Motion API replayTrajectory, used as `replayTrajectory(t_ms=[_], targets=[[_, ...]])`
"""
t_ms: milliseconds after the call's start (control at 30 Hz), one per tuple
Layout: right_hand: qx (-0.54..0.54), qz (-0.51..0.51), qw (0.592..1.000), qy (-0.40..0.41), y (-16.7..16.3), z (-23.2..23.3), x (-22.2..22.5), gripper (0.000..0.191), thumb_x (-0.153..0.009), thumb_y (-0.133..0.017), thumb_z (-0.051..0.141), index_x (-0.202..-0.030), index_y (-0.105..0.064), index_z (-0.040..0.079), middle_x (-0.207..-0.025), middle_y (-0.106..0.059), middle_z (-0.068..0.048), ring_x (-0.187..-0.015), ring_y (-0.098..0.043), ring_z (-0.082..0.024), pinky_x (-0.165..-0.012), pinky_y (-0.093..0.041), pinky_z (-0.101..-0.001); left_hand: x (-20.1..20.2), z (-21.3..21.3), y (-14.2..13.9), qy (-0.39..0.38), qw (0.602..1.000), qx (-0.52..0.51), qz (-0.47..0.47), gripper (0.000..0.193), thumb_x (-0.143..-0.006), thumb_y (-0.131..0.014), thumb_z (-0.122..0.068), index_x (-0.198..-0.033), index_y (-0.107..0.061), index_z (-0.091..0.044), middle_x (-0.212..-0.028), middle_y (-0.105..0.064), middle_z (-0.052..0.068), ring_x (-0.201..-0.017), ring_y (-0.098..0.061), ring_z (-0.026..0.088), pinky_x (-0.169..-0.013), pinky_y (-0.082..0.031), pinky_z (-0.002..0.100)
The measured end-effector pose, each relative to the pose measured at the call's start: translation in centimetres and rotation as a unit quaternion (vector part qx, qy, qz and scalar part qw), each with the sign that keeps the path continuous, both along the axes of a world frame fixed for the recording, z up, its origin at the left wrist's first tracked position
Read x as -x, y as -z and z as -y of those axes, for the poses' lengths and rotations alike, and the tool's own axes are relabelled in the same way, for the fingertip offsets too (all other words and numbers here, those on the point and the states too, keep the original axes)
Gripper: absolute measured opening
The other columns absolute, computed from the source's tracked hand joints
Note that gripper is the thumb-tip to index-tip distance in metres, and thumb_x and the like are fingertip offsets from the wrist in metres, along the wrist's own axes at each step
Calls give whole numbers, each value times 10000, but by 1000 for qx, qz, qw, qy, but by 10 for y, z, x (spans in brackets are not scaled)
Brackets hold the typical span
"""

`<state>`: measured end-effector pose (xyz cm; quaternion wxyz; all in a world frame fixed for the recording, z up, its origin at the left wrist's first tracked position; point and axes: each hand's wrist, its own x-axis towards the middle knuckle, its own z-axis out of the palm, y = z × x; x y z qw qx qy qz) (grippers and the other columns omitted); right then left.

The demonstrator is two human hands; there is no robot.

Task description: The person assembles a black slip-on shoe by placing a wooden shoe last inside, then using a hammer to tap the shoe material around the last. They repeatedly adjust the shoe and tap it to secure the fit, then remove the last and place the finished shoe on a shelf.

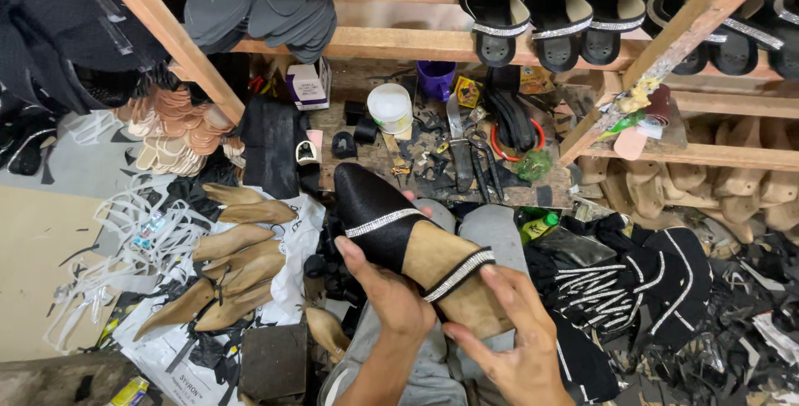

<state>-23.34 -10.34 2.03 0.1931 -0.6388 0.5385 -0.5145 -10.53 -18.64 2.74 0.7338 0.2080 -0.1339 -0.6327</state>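
A wooden shoe last point(445, 277) wears a black pointed upper point(374, 206) with two sparkly trim bands. My left hand point(387, 289) grips it from below at the middle, thumb on the black fabric. My right hand point(516, 335) holds the bare wooden heel end, fingers spread along the rear band. The toe points up and to the left, over my grey-trousered lap.
A low cluttered workbench point(433, 136) carries a white tub point(389, 106), a purple cup point(435, 78) and tools. Several wooden lasts point(229, 269) lie on the left. Finished black slippers point(553, 11) hang on the rack above. Black uppers point(632, 285) are piled at right.
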Motion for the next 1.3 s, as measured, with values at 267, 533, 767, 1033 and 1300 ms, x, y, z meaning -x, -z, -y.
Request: replayTrajectory(t_ms=[267,533,767,1033,1300], targets=[[-45,-25,998,-24,-15,13,0,819,-579,-945,168,-1298,-570,48,-1177,-665,-146,-1082,-694,-278,-943,-529,-364,-3,2,9,-37,999,-16,-5,818,-964,-345,-726,-1410,-492,-56,-1285,-623,130,-1085,-639,277,-934,-540,428],[-103,-19,994,-25,-20,18,1,862,-581,-946,160,-1353,-573,71,-1190,-697,-144,-1081,-714,-277,-938,-543,-352,-2,2,14,-60,997,-12,37,817,-985,-351,-722,-1396,-484,-29,-1276,-618,149,-1082,-633,276,-929,-542,423],[-119,-38,990,-59,-14,24,7,1183,-563,-951,180,-1548,-309,46,-1264,-663,-222,-1134,-692,-309,-955,-521,-378,7,-6,36,-35,997,18,66,853,-990,-328,-713,-1469,-449,-18,-1375,-593,136,-1179,-611,253,-1059,-480,423],[-270,12,962,-38,24,-14,34,1320,-509,-992,217,-1616,-277,129,-1116,-758,-165,-1133,-688,-266,-1008,-516,-381,-92,60,6,-140,990,20,4,954,-907,-292,-780,-1468,-460,-27,-1355,-620,152,-1177,-639,309,-1061,-533,469],[-232,127,957,-116,54,-1,14,524,-887,-700,111,-1390,-558,71,-1230,-693,-157,-1135,-687,-226,-968,-543,-362,-71,66,-23,239,956,147,-81,1033,-1019,-280,-823,-1512,-420,73,-1387,-594,243,-1171,-669,361,-918,-593,504]])
